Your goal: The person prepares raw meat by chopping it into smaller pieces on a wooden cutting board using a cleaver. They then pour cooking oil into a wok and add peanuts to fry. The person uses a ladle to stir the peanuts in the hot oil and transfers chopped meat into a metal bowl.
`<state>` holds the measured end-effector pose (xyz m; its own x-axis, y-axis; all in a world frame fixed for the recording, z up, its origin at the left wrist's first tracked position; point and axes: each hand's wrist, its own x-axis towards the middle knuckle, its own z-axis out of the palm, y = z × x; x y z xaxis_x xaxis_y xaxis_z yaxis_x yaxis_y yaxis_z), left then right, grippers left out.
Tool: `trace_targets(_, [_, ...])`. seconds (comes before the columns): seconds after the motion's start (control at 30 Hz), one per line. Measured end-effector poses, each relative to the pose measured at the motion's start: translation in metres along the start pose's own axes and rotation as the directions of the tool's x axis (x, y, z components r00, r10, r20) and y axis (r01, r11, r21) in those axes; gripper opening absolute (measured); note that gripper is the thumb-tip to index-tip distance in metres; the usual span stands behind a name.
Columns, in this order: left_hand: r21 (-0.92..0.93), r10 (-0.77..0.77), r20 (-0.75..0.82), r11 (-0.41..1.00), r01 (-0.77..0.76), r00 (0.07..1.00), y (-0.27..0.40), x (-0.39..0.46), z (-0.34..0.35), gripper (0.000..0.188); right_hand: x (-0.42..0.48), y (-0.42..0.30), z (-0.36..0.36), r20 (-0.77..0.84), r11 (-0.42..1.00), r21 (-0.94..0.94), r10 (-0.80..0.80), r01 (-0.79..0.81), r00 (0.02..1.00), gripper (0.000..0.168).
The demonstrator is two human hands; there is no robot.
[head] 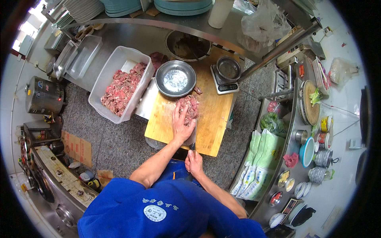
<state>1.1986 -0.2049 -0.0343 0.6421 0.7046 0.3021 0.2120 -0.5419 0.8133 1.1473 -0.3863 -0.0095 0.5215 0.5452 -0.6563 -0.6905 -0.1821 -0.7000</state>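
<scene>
On the wooden cutting board, my left hand lies with spread fingers on a pile of sliced raw meat. My right hand is closed around the dark handle of a kitchen knife, whose blade lies along the right side of my left hand, by the meat. Just beyond the pile is a round metal bowl, its inside bare and shiny. A small scrap of meat lies right of the bowl. To the left, a translucent plastic tub holds much cut raw meat.
A digital scale carrying a metal bowl stands at the board's far right corner. A large bowl with dark contents is behind. A steel shelf with stacked plates overhangs the back. Side counters hold bowls and packages.
</scene>
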Motion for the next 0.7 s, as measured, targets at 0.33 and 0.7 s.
trace_targets(0.33, [0.049,0.025,-0.19,0.999,-0.017,0.982,0.037,0.087,-0.03,0.066,0.0,-0.111,0.046,0.102,0.998,-0.033,-0.041,0.045,0.994,0.023])
trace_targets(0.7, [0.114,0.383,0.073,0.914,-0.389,0.921,0.005,0.163,0.023,0.027,-0.047,-0.086,-0.078,-0.299,0.936,-0.298,-0.277,0.186,0.913,0.024])
